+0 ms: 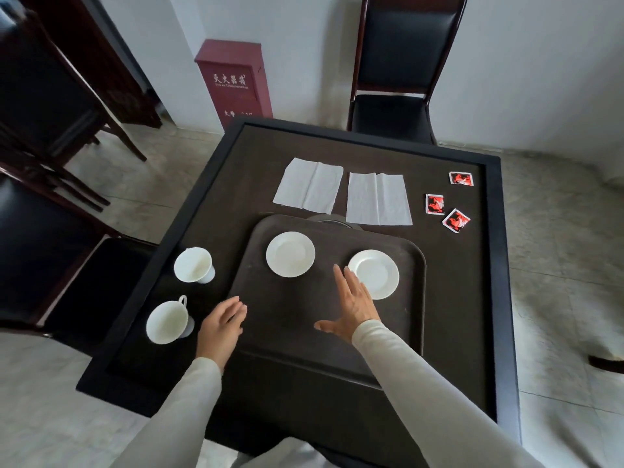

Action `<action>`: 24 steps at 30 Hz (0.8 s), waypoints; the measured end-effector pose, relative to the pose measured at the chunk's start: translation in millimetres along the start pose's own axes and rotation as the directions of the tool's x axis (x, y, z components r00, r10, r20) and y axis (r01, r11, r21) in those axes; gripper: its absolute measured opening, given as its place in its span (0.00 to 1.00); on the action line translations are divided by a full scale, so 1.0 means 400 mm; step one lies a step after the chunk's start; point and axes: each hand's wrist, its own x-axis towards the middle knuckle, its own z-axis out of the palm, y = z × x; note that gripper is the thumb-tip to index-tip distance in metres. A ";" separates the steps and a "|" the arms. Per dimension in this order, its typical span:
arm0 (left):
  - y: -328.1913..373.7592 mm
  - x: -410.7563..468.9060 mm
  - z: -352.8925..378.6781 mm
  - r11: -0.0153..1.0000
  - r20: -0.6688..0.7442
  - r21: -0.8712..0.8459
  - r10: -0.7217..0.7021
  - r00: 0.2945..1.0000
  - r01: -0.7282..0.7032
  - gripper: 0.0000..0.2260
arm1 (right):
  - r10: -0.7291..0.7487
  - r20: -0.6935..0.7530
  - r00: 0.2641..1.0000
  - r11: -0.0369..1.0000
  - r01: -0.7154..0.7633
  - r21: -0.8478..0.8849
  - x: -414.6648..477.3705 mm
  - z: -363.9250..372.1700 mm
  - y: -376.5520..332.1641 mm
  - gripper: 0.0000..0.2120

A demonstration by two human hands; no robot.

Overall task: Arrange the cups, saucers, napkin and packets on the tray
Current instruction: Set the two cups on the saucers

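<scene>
While both of my hands hang above the dark tray [290,319], neither one holds anything. My left hand [221,324] is over the tray's left edge, fingers loosely bent, near the near cup [167,321]. My right hand [351,305] is spread flat with the thumb out to the side and the fingers straight. Its fingertips overlap the near-left rim of the right saucer [374,274], though I cannot tell whether they touch it.

That saucer and the left saucer [290,254] both lie on the tray, apart from each other, toward its far half. The two white cups stand off the tray on the surface [449,298], just beside its left edge. The far cup [194,265] sits behind the near cup, both upright.

Beyond the tray, the left napkin [309,185] and the right napkin [377,198] lie unfolded side by side. To their right lie three red-and-black packets: the far packet [461,179] alone, the middle packet [435,204] and the near packet [456,220] close together.

A black chair [393,116] stands at the far side, and a red cabinet [234,82] stands against the wall.
</scene>
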 end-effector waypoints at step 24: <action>-0.054 0.205 -0.498 0.991 -0.176 -0.119 -0.078 0.981 0.057 0.12 | -0.132 0.251 0.959 0.990 0.118 0.072 0.073 0.299 -0.626 0.61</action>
